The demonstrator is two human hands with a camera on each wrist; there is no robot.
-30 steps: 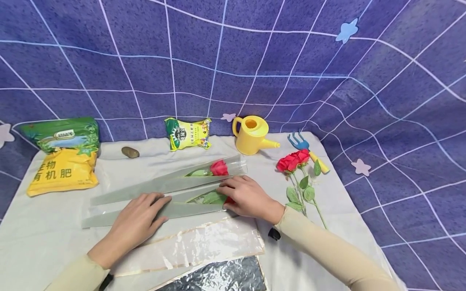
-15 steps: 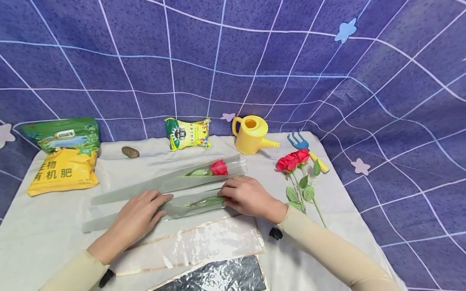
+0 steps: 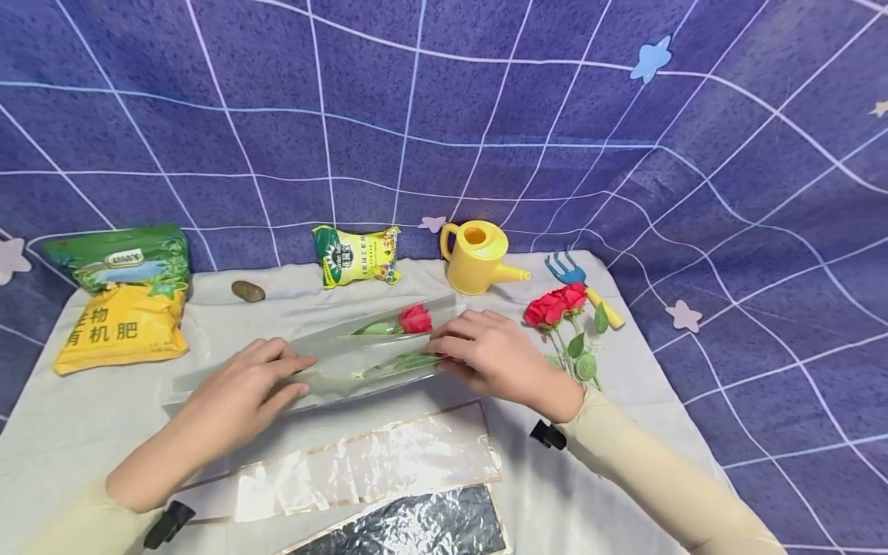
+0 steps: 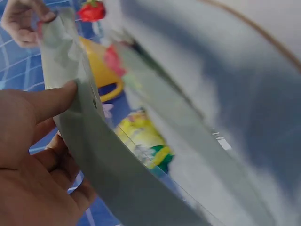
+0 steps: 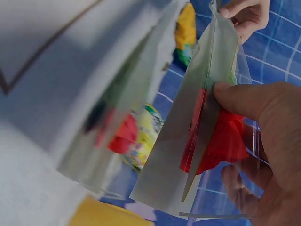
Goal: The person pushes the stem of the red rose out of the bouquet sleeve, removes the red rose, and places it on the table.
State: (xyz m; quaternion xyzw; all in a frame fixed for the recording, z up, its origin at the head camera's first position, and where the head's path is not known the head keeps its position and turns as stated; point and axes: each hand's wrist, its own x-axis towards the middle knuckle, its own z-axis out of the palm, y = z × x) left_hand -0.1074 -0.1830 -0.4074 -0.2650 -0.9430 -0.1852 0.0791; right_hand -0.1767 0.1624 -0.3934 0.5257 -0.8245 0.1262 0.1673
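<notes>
Both grips clasp one wrapped rose (image 3: 388, 368): the left hand (image 3: 253, 389) pinches farther down the sleeve, the right hand (image 3: 496, 358) its flower end. A second ago it lay on the worktop (image 3: 555, 509); now it is lifted above the middle, in front of the other wrapped rose (image 3: 415, 317). More white cloth (image 3: 83, 432) shows between it and the clear sheet (image 3: 375, 462), and stretches to the left edge. Loose roses (image 3: 555, 304) lie towards the right edge.
</notes>
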